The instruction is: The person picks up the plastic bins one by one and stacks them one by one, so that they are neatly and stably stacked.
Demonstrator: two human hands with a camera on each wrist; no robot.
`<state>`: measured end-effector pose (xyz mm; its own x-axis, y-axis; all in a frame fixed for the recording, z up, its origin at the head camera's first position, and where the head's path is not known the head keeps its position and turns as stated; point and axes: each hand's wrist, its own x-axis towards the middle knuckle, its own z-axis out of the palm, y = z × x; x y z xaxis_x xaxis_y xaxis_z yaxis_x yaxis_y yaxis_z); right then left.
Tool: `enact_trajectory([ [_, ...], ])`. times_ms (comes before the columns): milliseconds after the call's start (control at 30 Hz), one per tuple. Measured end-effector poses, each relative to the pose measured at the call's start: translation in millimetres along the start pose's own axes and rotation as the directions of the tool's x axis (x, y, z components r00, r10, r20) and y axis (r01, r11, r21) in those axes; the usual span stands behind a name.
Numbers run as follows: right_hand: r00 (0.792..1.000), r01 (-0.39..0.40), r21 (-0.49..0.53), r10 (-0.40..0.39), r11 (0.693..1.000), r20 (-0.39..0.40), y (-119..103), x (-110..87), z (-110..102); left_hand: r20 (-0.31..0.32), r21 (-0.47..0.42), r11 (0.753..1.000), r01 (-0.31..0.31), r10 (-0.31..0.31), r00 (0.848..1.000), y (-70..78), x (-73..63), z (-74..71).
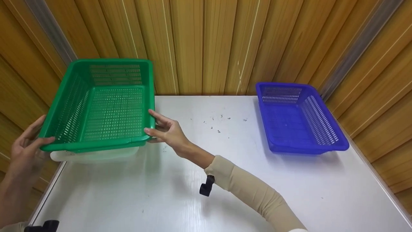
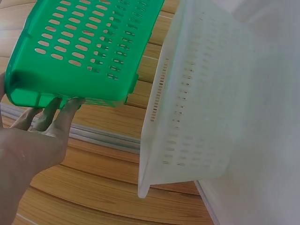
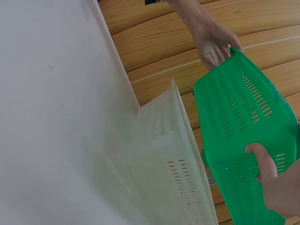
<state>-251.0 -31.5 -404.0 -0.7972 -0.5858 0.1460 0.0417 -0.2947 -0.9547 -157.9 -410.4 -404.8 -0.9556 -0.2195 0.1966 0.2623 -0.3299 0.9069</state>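
Observation:
Both hands hold a green plastic basket (image 1: 116, 111) with slotted sides, its open top facing up. My left hand (image 1: 27, 148) grips the near-left corner, thumb over the rim and the other fingers beneath, as the left wrist view shows. On the right side, my right hand (image 1: 170, 133) holds the rim near the front corner. Below the green basket stands a white basket (image 2: 201, 93) on the table; a gap shows between the two in both wrist views. From the head view, most of the white basket is hidden, with only its front rim (image 1: 96, 155) showing.
A blue-purple basket (image 1: 286, 125) stands on the right of the white table (image 1: 193, 199). Small dark marks (image 1: 219, 122) dot the tabletop between the baskets. Wood-patterned walls (image 1: 206, 48) rise behind and at both sides.

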Motion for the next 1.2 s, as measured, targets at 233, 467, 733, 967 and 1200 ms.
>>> enact_trajectory([
  [233,1.000,0.003,0.014,-0.003,1.000,0.010,17.1,8.8,10.3,-0.011,0.003,1.000,0.000,0.000,1.000,-3.1,4.3,-20.4],
  [467,1.000,0.009,0.027,-0.009,1.000,-0.009,26.2,17.0,19.4,-0.106,0.108,0.993,0.051,-0.039,0.994,-5.2,15.8,-36.0],
  [733,0.997,0.011,0.070,-0.005,0.998,-0.083,39.4,18.9,27.8,-0.138,0.093,0.994,0.064,-0.050,0.989,-15.4,17.1,-44.8],
  [967,0.984,-0.057,0.151,0.080,0.987,-0.156,54.3,21.1,27.8,-0.111,0.137,0.981,0.136,-0.121,0.986,-17.3,13.8,-41.1],
  [1200,0.976,-0.134,0.123,0.153,0.983,-0.156,59.5,24.6,27.2,-0.058,0.152,0.967,0.204,-0.197,0.979,-19.7,11.0,-45.2],
])
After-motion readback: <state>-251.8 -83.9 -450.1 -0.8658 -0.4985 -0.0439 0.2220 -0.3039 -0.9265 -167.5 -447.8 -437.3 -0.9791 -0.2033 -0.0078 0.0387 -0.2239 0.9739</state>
